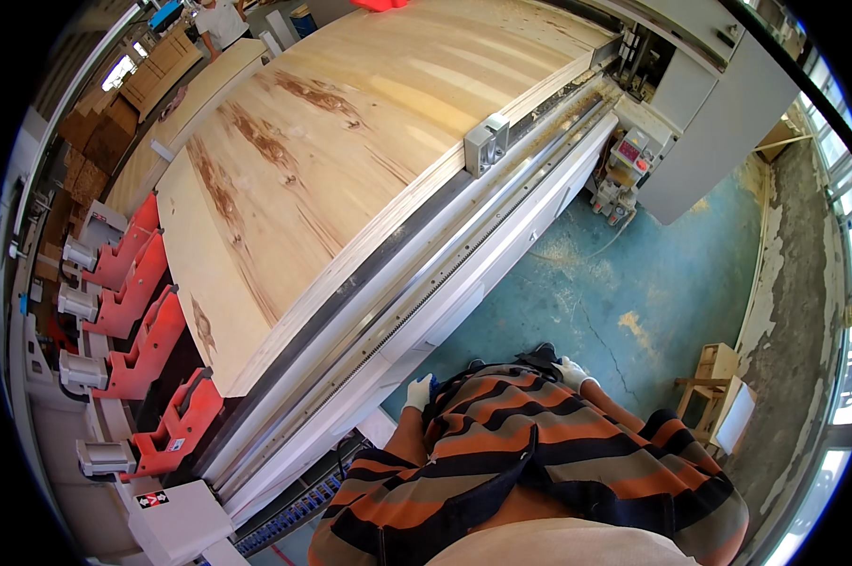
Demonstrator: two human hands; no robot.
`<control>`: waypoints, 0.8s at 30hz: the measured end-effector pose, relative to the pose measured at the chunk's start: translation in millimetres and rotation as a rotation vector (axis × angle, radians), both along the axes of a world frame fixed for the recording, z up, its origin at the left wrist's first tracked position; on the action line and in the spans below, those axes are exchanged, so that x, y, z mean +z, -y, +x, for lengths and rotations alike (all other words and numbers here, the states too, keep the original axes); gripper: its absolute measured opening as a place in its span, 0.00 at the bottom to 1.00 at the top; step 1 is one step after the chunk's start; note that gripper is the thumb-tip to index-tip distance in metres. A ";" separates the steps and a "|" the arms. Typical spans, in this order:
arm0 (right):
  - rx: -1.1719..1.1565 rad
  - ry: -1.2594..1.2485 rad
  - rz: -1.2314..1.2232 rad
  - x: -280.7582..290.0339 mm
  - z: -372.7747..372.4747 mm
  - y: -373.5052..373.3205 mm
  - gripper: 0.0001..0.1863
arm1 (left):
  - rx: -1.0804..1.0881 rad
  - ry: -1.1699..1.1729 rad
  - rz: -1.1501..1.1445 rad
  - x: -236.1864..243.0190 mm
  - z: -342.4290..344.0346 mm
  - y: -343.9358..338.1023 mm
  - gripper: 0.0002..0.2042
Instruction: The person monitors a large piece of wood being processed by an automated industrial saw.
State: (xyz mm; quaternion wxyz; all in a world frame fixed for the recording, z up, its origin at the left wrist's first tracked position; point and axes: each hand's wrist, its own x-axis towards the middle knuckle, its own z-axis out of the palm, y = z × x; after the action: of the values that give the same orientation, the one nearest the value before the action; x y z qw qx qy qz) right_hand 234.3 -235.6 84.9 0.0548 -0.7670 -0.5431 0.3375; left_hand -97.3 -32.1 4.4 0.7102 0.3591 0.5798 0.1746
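My left hand (418, 393), in a white glove, hangs beside my striped shirt, next to the machine's long rail. Its fingers are curled, and a small blue thing (433, 384) shows at them, too little seen to name. On the other side of my body, my right hand (573, 375), also white-gloved, hangs low by the shirt hem; its fingers are too small to read. Ahead of me a large plywood sheet (350, 151) with brown knot marks lies on the machine bed. A grey metal block (486, 145) stands against the sheet's near edge.
Several red clamp arms (173, 422) line the left end of the bed. A toothed rail (426, 302) runs along the near side. At the right stand a grey machine housing (713, 123) and a wooden stool (718, 396). Another person (221, 24) is at the far left.
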 end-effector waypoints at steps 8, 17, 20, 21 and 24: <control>0.005 -0.032 0.036 -10.9 2.7 3.1 0.15 | -0.082 -0.027 0.011 -8.0 -2.4 -1.6 0.13; 0.039 0.009 -0.011 20.6 -5.3 -5.1 0.14 | -0.117 -0.005 0.178 -9.2 -7.4 3.9 0.12; 0.034 -0.038 0.079 7.1 1.8 2.3 0.18 | -0.196 -0.091 0.236 -1.4 -3.6 3.9 0.11; 0.035 -0.039 0.079 6.7 1.4 2.3 0.18 | -0.194 -0.091 0.236 -0.4 -4.8 4.2 0.11; 0.049 -0.023 0.043 6.8 0.7 2.4 0.18 | -0.317 -0.141 0.395 1.6 -6.3 4.9 0.11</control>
State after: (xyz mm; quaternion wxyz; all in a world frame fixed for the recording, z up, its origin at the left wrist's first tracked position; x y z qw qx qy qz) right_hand 235.0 -238.0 91.6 0.0692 -0.7482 -0.5680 0.3358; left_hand -103.6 -37.0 6.0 0.6026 0.5885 0.5189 0.1457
